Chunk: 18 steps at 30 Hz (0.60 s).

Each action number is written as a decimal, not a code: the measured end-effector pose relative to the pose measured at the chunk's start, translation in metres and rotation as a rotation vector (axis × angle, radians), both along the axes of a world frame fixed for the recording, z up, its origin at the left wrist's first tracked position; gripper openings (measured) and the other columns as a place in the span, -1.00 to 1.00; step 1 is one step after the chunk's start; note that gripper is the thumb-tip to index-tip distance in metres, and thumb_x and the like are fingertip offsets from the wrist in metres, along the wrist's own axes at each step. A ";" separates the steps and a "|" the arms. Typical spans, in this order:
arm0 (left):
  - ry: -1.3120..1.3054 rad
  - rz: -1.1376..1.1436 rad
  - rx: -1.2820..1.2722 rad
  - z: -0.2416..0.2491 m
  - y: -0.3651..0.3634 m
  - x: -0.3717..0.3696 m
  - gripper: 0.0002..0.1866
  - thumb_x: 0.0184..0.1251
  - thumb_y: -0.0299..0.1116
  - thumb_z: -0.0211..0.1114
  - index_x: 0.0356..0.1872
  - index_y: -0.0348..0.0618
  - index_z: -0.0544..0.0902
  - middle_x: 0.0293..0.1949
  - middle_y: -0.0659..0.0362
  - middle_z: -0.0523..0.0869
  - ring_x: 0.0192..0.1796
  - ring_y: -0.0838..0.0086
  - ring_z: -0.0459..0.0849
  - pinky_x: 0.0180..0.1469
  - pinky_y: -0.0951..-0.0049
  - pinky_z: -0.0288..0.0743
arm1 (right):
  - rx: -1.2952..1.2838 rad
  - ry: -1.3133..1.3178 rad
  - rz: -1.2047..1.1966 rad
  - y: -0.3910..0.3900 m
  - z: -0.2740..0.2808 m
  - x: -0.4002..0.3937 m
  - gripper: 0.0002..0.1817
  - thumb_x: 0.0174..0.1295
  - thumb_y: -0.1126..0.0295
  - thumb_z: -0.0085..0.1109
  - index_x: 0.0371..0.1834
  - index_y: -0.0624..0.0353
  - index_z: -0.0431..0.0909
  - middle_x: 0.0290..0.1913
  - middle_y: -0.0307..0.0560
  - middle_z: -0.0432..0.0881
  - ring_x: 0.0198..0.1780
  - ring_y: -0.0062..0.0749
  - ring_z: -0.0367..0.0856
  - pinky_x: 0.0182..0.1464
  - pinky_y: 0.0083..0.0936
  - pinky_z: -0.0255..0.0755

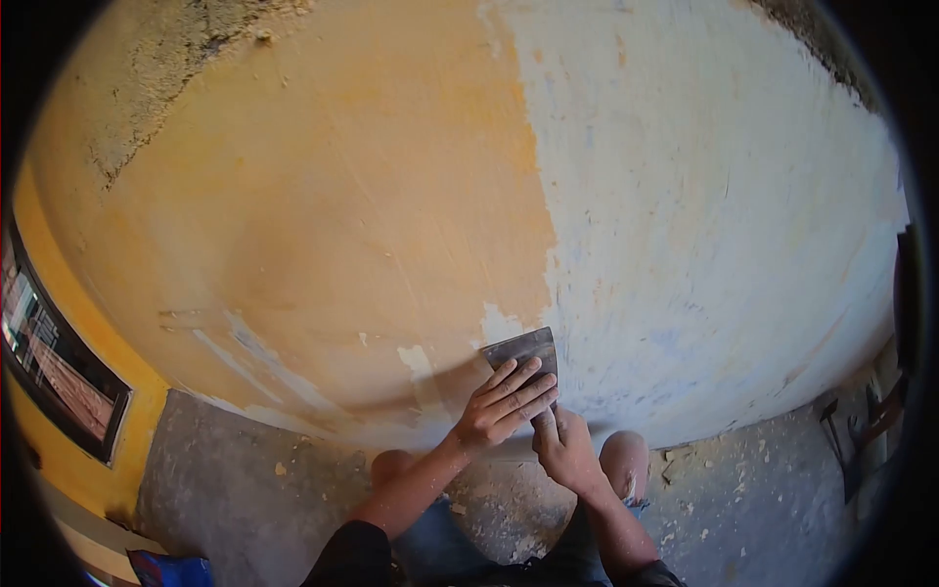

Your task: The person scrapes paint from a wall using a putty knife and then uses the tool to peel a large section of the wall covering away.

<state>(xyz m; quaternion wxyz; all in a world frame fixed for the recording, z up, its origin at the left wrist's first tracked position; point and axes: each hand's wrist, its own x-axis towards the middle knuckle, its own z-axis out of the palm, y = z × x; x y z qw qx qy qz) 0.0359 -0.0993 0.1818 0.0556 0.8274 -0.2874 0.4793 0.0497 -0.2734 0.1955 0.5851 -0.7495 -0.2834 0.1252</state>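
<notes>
Scraper (529, 344) in right hand (569, 454), under left hand (495, 415)

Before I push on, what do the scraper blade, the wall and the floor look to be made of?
Scraper blade: probably metal, dull dark grey, judging by its thin flat sheet and straight edge.
Wall: likely plaster under matte yellow-orange paint; the paint ends in a ragged edge against a pale layer.
Floor: looks like bare concrete, dull and grey, littered with pale flakes.
</notes>
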 end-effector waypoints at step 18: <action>0.051 0.010 -0.055 0.016 0.012 -0.014 -0.71 0.30 -0.46 0.23 0.02 -0.16 0.73 0.17 0.12 0.68 0.30 0.20 0.58 0.37 0.14 0.43 | 0.078 0.252 0.064 0.018 -0.001 -0.024 -0.51 0.57 0.17 -0.21 -0.49 0.30 0.41 -0.68 -0.08 0.43 -0.61 -0.39 0.44 -0.49 -0.35 0.32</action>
